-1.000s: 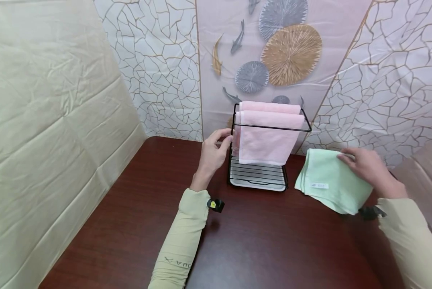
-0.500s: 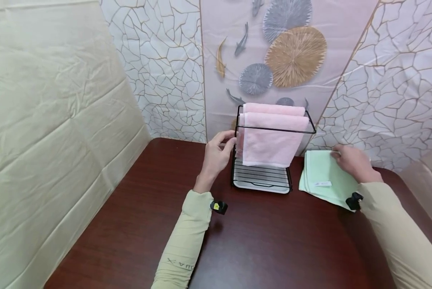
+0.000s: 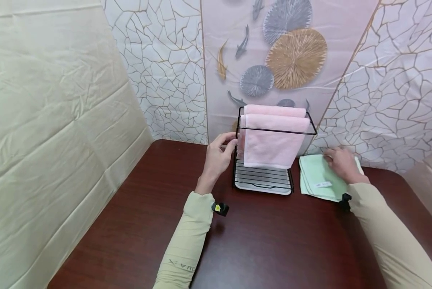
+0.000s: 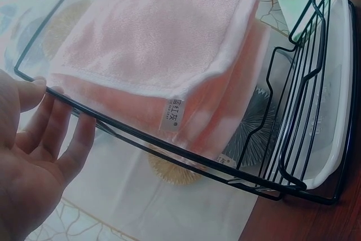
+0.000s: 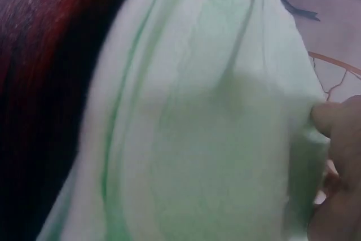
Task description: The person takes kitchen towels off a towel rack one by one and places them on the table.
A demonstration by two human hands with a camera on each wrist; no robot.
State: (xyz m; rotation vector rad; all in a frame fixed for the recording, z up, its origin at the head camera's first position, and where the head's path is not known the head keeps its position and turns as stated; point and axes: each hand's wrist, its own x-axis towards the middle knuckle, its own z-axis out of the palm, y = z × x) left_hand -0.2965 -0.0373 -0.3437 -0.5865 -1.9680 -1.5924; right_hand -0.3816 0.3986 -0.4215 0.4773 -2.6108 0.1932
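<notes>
A black wire rack (image 3: 263,130) with a white bottom tray (image 3: 263,186) stands at the back of the table. Over its top hangs a folded pink towel (image 3: 274,140), its tag facing the left wrist camera. My left hand (image 3: 217,158) holds the rack's left upright between thumb (image 4: 31,93) and fingers. Just right of the rack, a folded light green towel (image 3: 311,172) with a white label lies low over the tabletop. My right hand (image 3: 341,163) pinches its upper edge, the thumb (image 5: 326,118) on the near face and the other fingers partly hidden.
The dark red-brown table (image 3: 274,241) reaches the patterned cloth backdrop (image 3: 165,72) right behind the rack and green towel. A beige cloth wall (image 3: 49,132) borders the left side.
My right hand has moved left toward the rack, bringing the green towel closer and lower. The left hand keeps its hold on the rack, and the pink towel hangs as before.
</notes>
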